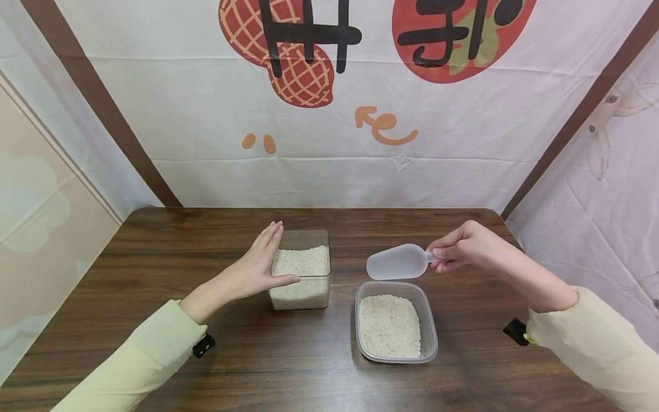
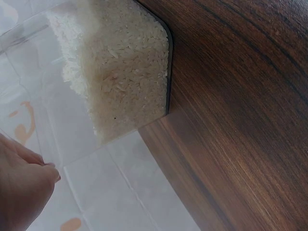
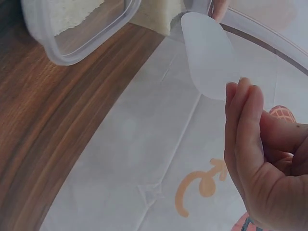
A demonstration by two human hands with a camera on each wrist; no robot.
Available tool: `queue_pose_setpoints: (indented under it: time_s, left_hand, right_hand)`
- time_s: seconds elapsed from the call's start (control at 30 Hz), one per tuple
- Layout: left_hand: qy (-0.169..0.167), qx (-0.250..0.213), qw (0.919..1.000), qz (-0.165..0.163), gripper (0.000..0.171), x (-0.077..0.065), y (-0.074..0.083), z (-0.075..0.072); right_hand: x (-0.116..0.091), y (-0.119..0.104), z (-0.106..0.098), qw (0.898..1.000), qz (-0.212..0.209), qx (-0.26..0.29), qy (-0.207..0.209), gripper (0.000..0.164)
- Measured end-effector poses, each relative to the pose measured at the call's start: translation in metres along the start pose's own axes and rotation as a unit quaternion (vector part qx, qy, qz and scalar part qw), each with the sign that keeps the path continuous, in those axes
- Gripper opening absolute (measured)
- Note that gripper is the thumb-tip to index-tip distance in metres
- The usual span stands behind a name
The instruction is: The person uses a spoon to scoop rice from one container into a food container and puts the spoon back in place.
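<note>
My right hand (image 1: 455,249) pinches the handle of a translucent white scoop (image 1: 396,262) between thumb and fingers. The scoop (image 3: 207,57) is held level above the far rim of a shallow plastic tub (image 1: 432,343), and no rice shows in it. White rice (image 1: 389,326) covers the tub's bottom. To the left stands a taller clear box (image 1: 324,266), more than half full of rice (image 1: 301,262). Against its left side lies my left hand (image 1: 249,272), fingers straight toward the back and thumb stretched along the front rim. In the left wrist view, the left hand (image 2: 24,187) appears partly, beside the box's upper edge.
Both containers stand on a dark wooden table (image 1: 237,355), with a strip of tabletop between them. A white printed curtain (image 1: 206,126) hangs behind the table's far edge. Dark clips (image 1: 516,332) hang at both sleeves.
</note>
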State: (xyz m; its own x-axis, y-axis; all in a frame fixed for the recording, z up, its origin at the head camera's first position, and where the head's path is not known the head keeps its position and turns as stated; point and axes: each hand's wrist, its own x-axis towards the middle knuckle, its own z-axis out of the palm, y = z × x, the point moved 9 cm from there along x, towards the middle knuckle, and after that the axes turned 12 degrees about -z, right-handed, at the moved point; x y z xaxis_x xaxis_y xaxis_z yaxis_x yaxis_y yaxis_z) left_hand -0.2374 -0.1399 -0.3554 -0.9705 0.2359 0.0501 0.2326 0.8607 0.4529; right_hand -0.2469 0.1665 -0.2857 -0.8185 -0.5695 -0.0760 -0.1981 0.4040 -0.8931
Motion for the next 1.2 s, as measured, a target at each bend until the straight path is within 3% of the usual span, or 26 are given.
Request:
queue_pose_setpoints:
  time_s: [0.6, 1.2]
  left_hand:
    - [0.002, 0.000, 1.0000, 0.001, 0.110, 0.000, -0.001, 0.001]
    - [0.006, 0.001, 1.0000, 0.002, 0.111, 0.000, -0.001, 0.001]
  right_hand:
    - [0.017, -0.021, 0.017, 0.999, -0.005, 0.033, 0.000, 0.030]
    - [0.038, -0.033, 0.032, 0.999, -0.014, 0.034, 0.005, 0.028]
